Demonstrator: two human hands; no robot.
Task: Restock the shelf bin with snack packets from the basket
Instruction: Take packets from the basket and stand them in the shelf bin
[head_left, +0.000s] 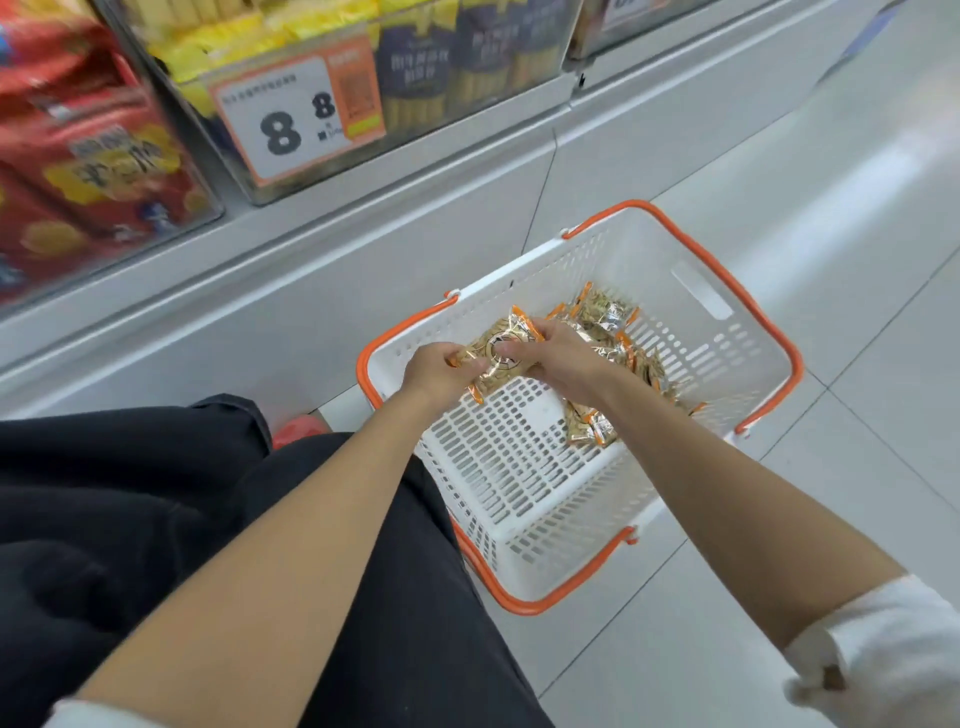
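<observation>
Dark trousers (156, 519), basket (691, 249) of packets (602, 312), shelf (311, 270), price tag (291, 124)

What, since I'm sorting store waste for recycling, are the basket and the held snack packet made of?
Basket: seemingly moulded white plastic, matte, judging by its uniform slotted walls; orange handles look plastic too. Snack packet: probably thin glossy plastic film, clear in the middle with orange sealed ends; it glints and wrinkles.

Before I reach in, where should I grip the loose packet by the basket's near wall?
Come from above and pinch an orange sealed end of the packet. It lies flat on the basket floor, so the thin seal is probably easier to catch than its smooth face.
</observation>
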